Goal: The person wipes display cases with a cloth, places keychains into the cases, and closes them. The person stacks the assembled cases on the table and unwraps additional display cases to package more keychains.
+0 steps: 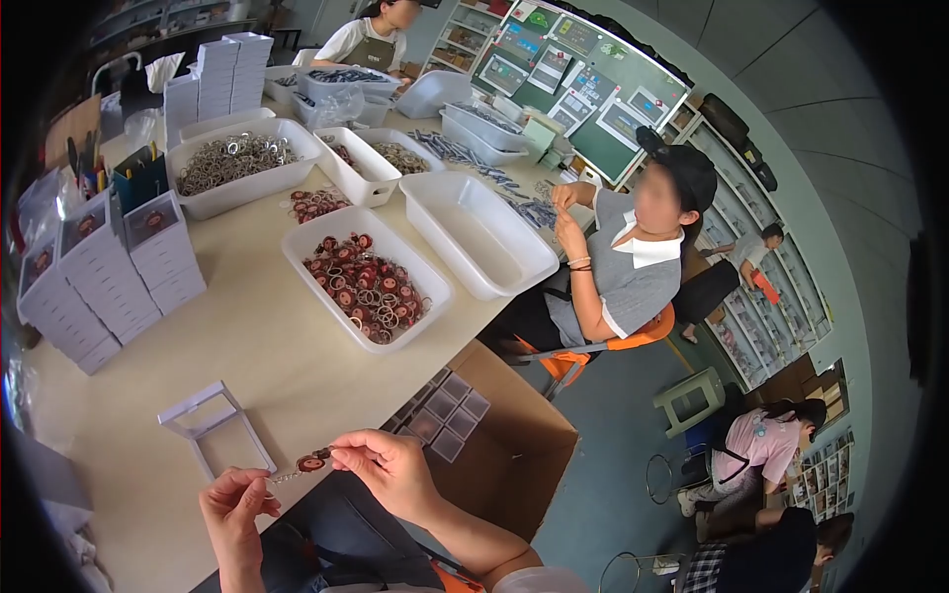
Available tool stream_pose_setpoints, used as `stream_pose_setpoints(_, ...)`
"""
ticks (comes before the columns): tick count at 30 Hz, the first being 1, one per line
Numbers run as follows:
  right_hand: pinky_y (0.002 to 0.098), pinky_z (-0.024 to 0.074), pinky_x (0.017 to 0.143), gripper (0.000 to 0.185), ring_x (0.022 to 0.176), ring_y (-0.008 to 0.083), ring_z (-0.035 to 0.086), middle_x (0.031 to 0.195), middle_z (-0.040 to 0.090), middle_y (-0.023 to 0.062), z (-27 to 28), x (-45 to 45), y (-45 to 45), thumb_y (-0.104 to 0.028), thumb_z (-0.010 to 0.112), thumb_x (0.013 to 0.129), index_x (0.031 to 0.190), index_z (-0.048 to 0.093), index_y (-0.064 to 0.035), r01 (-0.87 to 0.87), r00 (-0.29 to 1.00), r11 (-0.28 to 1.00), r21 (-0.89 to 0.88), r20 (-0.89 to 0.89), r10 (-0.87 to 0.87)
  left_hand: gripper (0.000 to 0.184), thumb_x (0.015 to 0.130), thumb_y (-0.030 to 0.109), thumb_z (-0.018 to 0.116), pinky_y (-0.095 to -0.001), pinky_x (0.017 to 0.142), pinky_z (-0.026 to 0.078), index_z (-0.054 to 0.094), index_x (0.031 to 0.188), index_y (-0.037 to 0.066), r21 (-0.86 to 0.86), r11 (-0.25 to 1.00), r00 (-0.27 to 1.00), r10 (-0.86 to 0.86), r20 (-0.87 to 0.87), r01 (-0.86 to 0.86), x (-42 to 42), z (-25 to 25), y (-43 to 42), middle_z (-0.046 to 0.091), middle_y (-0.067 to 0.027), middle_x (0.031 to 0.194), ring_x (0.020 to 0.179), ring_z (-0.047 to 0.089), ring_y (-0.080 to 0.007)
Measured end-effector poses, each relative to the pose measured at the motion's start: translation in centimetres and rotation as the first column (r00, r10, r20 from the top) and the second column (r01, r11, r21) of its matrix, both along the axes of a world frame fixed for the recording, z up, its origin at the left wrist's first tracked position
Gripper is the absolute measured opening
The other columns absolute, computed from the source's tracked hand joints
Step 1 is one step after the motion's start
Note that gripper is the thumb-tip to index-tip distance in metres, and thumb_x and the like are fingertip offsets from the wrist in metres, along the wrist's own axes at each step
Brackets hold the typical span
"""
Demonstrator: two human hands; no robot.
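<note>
A keychain (312, 462) with a dark red, round-faced charm and a short silver chain is stretched between my two hands over the table's front edge. My right hand (393, 476) pinches the charm end between thumb and fingers. At the chain end, my left hand (235, 509) has its thumb and forefinger closed on the ring, which is partly hidden. Just beyond my left hand, a white-framed display box (237, 450) lies on the table with its lid raised. A white bin (435, 311) farther back holds many similar red keychains.
Stacks of white boxes (124, 282) stand at the left. Behind are a bin of metal rings (183, 203) and an unfilled white bin (539, 262). A cardboard box (524, 425) with clear cases sits below the table edge. A co-worker (647, 267) sits at the right.
</note>
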State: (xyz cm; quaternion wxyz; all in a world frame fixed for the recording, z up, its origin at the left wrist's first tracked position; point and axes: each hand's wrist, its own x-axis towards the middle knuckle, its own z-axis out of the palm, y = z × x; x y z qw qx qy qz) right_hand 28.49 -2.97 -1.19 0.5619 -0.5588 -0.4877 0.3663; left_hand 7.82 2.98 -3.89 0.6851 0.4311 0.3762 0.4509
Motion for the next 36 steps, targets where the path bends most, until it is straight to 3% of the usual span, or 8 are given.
stream_pose_setpoints(5,0.0225,0.0523,0.072,0.014,0.078,0.0083,0.064,0.085,0.069,0.0069,0.0,-0.2,-0.2,-0.006,0.062,0.092,0.101,0.065,0.0043,0.014,0.999,0.999,0.045,-0.033,-0.013,0.012,0.087,0.009,0.068,-0.0206,0.050,0.051,0.068,0.088,-0.003,0.002,1.000,0.999,0.012,-0.031,-0.012,0.0,0.4,0.0,0.064,-0.0056,0.066,0.056,0.062,-0.0109)
stream_pose_setpoints(12,0.0245,0.0552,0.078,0.013,0.085,0.0139,0.068,0.090,0.070,0.0110,-0.1,-0.2,0.0,0.001,0.063,0.090,0.101,0.065,0.0076,-0.150,0.957,0.989,0.010,-0.251,0.148,0.012,0.082,0.007,0.071,-0.0230,0.051,0.051,0.068,0.079,-0.004,0.064,0.997,0.965,0.054,-0.255,-0.039,-1.8,1.1,0.8,0.065,-0.0074,0.066,0.058,0.063,-0.0131)
stream_pose_setpoints(15,0.0243,0.0556,0.076,0.011,0.084,0.0144,0.069,0.088,0.070,0.0116,-0.7,-1.3,1.0,0.003,0.063,0.089,0.099,0.066,0.0073,-0.160,0.976,0.986,0.043,-0.145,0.164,0.009,0.078,0.004,0.074,-0.0218,0.053,0.046,0.069,0.078,-0.004,0.068,0.996,0.910,0.076,-0.408,-0.053,-3.5,1.5,2.1,0.065,-0.0056,0.067,0.059,0.059,-0.0097)
stream_pose_setpoints(20,0.0245,0.0548,0.074,0.010,0.081,0.0145,0.068,0.087,0.070,0.0109,-3.1,-4.0,3.8,0.002,0.066,0.087,0.096,0.067,0.0057,-0.156,0.970,0.981,0.112,-0.172,0.173,0.010,0.073,0.009,0.077,-0.0265,0.061,0.045,0.072,0.076,0.000,0.172,0.981,0.790,0.175,-0.587,-0.090,-5.8,1.1,4.8,0.063,-0.0051,0.074,0.069,0.056,-0.0115)
stream_pose_setpoints(23,0.0259,0.0553,0.073,0.008,0.077,0.0167,0.068,0.084,0.069,0.0125,-3.9,-4.8,5.6,0.005,0.067,0.085,0.093,0.066,0.0063,-0.128,0.991,0.977,0.170,0.064,0.119,0.013,0.071,0.011,0.078,-0.0292,0.064,0.045,0.073,0.076,0.001,0.238,0.968,0.717,0.219,-0.662,-0.077,-5.8,0.6,6.3,0.062,-0.0079,0.077,0.071,0.056,-0.0148)
stream_pose_setpoints(29,0.0272,0.0533,0.072,0.010,0.078,0.0178,0.067,0.085,0.070,0.0133,-5.2,-4.8,7.2,0.005,0.070,0.081,0.090,0.067,0.0046,-0.151,0.961,0.942,0.301,0.268,0.068,0.016,0.070,0.012,0.079,-0.0301,0.068,0.044,0.071,0.075,-0.002,0.247,0.966,0.658,0.236,-0.715,-0.078,-5.4,-1.1,8.1,0.057,-0.0076,0.081,0.077,0.054,-0.0181)
stream_pose_setpoints(31,0.0277,0.0532,0.072,0.010,0.078,0.0188,0.067,0.085,0.070,0.0138,-5.2,-4.6,7.5,0.006,0.070,0.081,0.090,0.067,0.0045,-0.147,0.961,0.943,0.299,0.271,0.064,0.015,0.069,0.014,0.078,-0.0355,0.074,0.047,0.071,0.074,0.001,0.245,0.966,0.625,0.243,-0.742,-0.085,-5.1,-0.9,8.2,0.060,-0.0104,0.083,0.085,0.057,-0.0244)
stream_pose_setpoints(36,0.0279,0.0530,0.072,0.010,0.077,0.0194,0.067,0.085,0.070,0.0144,-5.6,-4.4,7.8,0.007,0.070,0.081,0.090,0.067,0.0046,-0.137,0.966,0.946,0.295,0.252,0.062,0.015,0.069,0.014,0.078,-0.0356,0.074,0.047,0.070,0.073,0.001,0.211,0.973,0.611,0.223,-0.760,-0.093,-5.0,-0.4,8.3,0.060,-0.0106,0.082,0.085,0.057,-0.0252)
